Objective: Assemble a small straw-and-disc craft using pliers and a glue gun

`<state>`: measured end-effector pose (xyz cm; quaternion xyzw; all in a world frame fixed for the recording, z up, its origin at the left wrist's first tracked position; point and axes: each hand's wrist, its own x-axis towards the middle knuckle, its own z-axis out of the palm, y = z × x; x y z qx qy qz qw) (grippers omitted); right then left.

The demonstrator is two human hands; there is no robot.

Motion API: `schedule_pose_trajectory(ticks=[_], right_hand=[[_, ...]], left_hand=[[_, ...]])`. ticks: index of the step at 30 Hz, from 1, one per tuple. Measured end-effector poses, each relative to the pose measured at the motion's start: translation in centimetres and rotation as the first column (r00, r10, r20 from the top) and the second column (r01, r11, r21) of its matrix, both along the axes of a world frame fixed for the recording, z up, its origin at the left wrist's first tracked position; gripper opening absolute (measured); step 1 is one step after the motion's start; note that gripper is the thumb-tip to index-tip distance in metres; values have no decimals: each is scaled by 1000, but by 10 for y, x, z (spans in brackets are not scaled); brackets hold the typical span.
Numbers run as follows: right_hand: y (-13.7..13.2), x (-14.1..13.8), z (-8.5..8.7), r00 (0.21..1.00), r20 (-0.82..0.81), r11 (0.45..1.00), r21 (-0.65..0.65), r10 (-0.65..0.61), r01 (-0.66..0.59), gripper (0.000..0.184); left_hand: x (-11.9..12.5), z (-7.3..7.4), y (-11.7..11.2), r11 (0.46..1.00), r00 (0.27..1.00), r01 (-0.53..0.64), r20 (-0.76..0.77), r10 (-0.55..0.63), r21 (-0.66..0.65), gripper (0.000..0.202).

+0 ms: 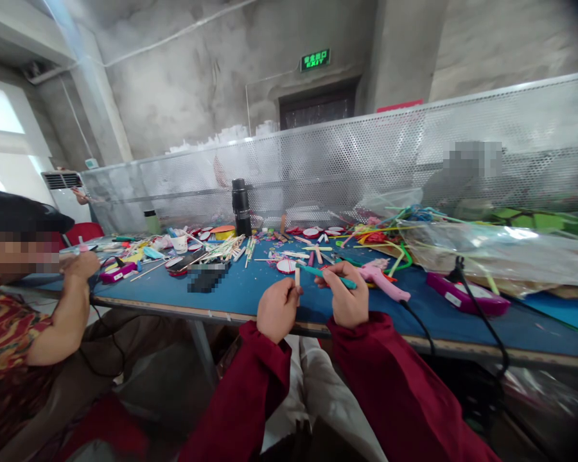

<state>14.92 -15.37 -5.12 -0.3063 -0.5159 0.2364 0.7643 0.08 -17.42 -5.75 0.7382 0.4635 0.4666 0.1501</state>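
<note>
My left hand pinches a short pale stick upright between thumb and fingers. In my right hand is a slim teal pen-like tool, gripped like a pencil. Its tip points left, close to the top of the stick; whether the two touch I cannot tell. Right of my right hand lies a pink glue gun with a black cord. Just behind my hands are a round white-topped piece with a red rim and several coloured sticks.
A black thermos stands near the perforated metal divider. Purple boxes sit right and left, the right one with a cable. Clear plastic sheeting covers the right side. At left a co-worker's hand is raised over the blue table.
</note>
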Motion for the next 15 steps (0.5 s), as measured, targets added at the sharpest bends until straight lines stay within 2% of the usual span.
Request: schedule_pose_trajectory(ticks=[15], right_hand=[[-1, -1, 0, 1000, -10, 1000, -2, -3, 3, 15]], left_hand=[[-1, -1, 1, 1000, 1000, 7, -16, -7, 3, 22]])
